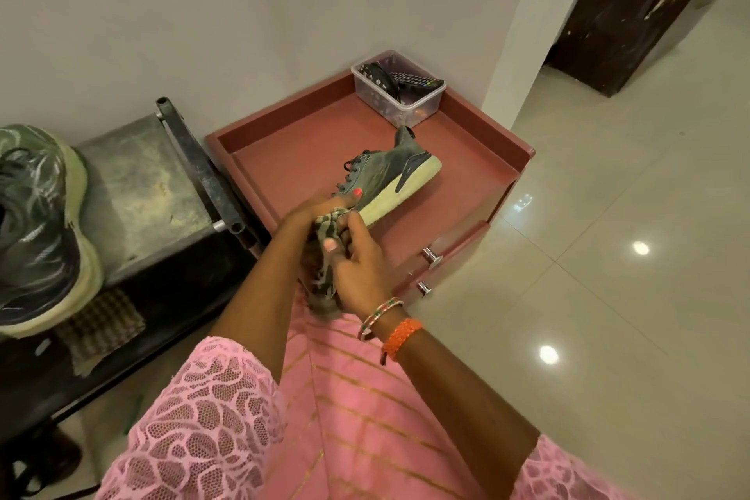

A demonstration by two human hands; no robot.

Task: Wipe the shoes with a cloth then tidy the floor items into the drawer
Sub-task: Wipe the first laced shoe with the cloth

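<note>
A grey-green sneaker with a pale sole is held tilted above the red-brown drawer cabinet, its toe in my left hand. My right hand grips a striped grey cloth pressed against the toe end of the sole. The cloth hangs down below both hands. A second matching sneaker lies on a dark metal rack at the left edge. The cabinet's two drawer fronts with metal knobs are closed.
A clear plastic box with remote controls stands at the cabinet top's back corner. A dark metal shoe rack sits to the left against the wall. A dark wooden cabinet stands at the far right. Glossy tiled floor spreads to the right.
</note>
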